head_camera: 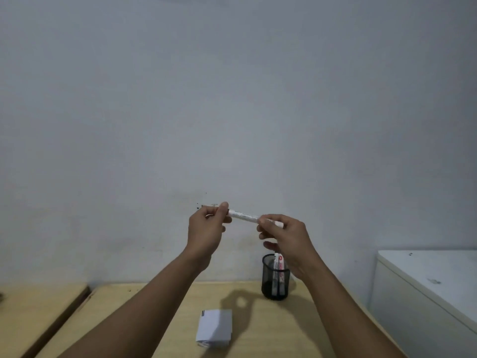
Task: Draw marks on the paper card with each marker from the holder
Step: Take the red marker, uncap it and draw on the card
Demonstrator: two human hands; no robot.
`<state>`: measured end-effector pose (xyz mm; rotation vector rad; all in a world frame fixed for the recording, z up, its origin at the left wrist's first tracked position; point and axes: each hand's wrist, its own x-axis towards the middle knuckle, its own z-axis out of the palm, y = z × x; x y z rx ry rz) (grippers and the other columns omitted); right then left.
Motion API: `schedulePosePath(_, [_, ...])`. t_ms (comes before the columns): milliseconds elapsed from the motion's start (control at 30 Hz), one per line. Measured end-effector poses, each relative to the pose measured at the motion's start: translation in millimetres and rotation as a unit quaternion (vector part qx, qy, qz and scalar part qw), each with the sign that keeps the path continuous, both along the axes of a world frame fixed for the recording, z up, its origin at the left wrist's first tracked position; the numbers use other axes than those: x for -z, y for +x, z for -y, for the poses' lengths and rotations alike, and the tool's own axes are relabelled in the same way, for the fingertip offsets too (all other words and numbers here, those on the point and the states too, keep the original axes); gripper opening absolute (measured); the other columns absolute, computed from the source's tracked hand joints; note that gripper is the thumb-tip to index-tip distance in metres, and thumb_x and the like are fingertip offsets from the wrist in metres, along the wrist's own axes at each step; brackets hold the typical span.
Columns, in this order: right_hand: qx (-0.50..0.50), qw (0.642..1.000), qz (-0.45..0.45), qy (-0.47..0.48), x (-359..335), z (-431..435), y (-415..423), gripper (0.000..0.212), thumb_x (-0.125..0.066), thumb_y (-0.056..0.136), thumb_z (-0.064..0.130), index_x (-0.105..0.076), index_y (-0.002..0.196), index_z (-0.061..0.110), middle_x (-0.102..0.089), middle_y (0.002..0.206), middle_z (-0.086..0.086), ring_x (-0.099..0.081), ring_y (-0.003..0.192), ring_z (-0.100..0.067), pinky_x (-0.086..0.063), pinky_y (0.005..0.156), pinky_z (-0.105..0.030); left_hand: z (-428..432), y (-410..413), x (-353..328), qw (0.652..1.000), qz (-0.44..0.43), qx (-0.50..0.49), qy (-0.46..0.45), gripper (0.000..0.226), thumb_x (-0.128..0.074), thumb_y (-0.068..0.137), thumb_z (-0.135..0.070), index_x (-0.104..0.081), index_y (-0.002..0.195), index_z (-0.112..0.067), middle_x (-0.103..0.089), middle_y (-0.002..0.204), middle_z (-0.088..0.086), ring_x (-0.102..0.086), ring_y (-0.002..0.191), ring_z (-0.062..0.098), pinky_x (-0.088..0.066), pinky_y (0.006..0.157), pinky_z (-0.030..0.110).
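**Marker held level between 2 hands, cap end at the left**

Up above the table [258, 332], the white marker [244, 216] lies almost level, its long axis running left to right between both hands. The left hand [206, 228] pinches the left end, fingers closed on it; the right hand [286, 241] clamps the barrel. Any pull goes along that axis. Below sit the mesh holder [275, 276] with 2 markers and the paper card [215, 329], already showing 2 dark lines. Cap and tip are hidden by fingers.
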<state>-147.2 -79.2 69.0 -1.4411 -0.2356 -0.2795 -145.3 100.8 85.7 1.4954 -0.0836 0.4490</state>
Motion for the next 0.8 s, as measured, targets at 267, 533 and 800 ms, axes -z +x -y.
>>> schedulePosePath(267, [-0.076, 0.988, -0.048, 0.122, 2, -70, -52, 0.01, -0.075, 0.087, 0.015, -0.076, 0.093, 0.008, -0.071, 0.082, -0.006, -0.06, 0.063, -0.015, -0.047, 0.061, -0.029, -27, -54, 15, 0.992, 0.022, 0.0, 0.122, 0.042, -0.048, 0.098, -0.049, -0.065, 0.089, -0.012, -0.071, 0.087, 0.002, -0.064, 0.077, 0.019, -0.049, 0.067, 0.03])
schedulePosePath(533, [-0.075, 0.993, -0.01, 0.093, 6, -90, -68, 0.006, -0.074, 0.087, 0.008, -0.075, 0.09, 0.003, -0.07, 0.075, -0.006, -0.064, 0.068, -0.014, -0.056, 0.069, -0.025, -49, -61, 16, 0.976, -0.017, -0.053, 0.212, 0.043, -0.031, 0.104, -0.035, -0.049, 0.078, -0.006, -0.047, 0.076, 0.008, -0.043, 0.066, 0.021, -0.033, 0.058, 0.033])
schedulePosePath(800, [-0.109, 0.994, 0.029, 0.007, 26, -95, -64, 0.014, -0.072, 0.086, -0.002, -0.076, 0.094, 0.009, -0.077, 0.089, -0.003, -0.071, 0.084, -0.013, -0.058, 0.08, -0.027, -71, -53, 30, 0.976, -0.156, 0.03, 0.151, 0.028, -0.036, 0.097, -0.023, -0.049, 0.079, -0.006, -0.047, 0.081, 0.014, -0.044, 0.071, 0.024, -0.028, 0.058, 0.032])
